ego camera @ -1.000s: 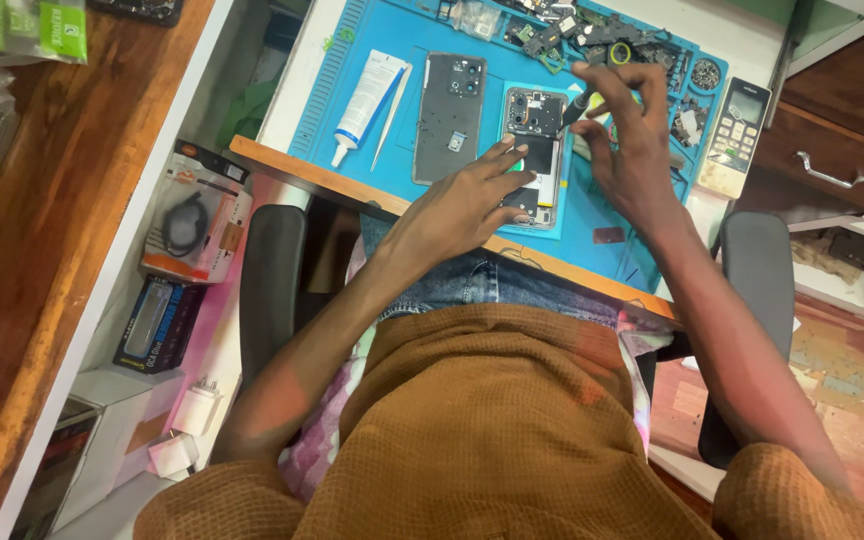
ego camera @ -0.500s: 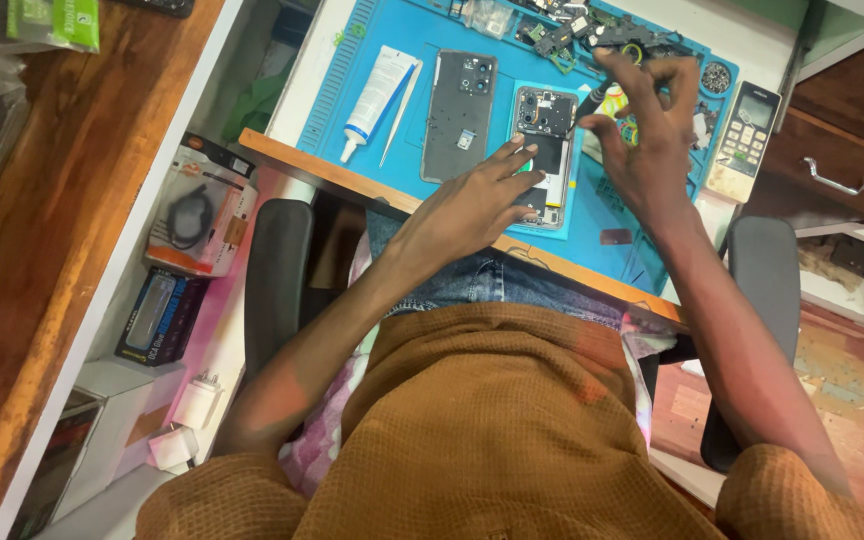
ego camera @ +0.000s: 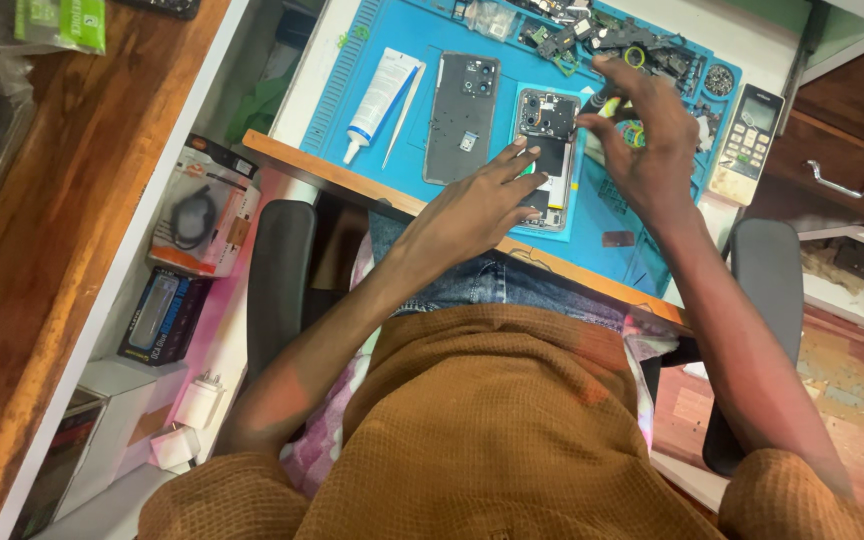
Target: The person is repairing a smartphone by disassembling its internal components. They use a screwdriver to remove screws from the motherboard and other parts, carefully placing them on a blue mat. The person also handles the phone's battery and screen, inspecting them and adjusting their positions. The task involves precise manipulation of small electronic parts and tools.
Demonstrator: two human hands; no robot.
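Opened phone (ego camera: 544, 150) lying mid-mat (ego camera: 372, 60), back cover (ego camera: 463, 117) already off beside it. Left hand (ego camera: 477, 205) pressing it flat, ungrasping; right hand (ego camera: 642, 140) pinching a screwdriver (ego camera: 597, 100), working the top end; reassembly outstanding.

I see the opened phone (ego camera: 546, 150) lying flat on the blue mat, upper middle of the frame, its back off and dark boards and a black battery exposed inside a pale frame. My left hand (ego camera: 472, 205) presses its lower edge. My right hand (ego camera: 652, 150) pinches a slim dark tool (ego camera: 595, 103) at its upper right corner.
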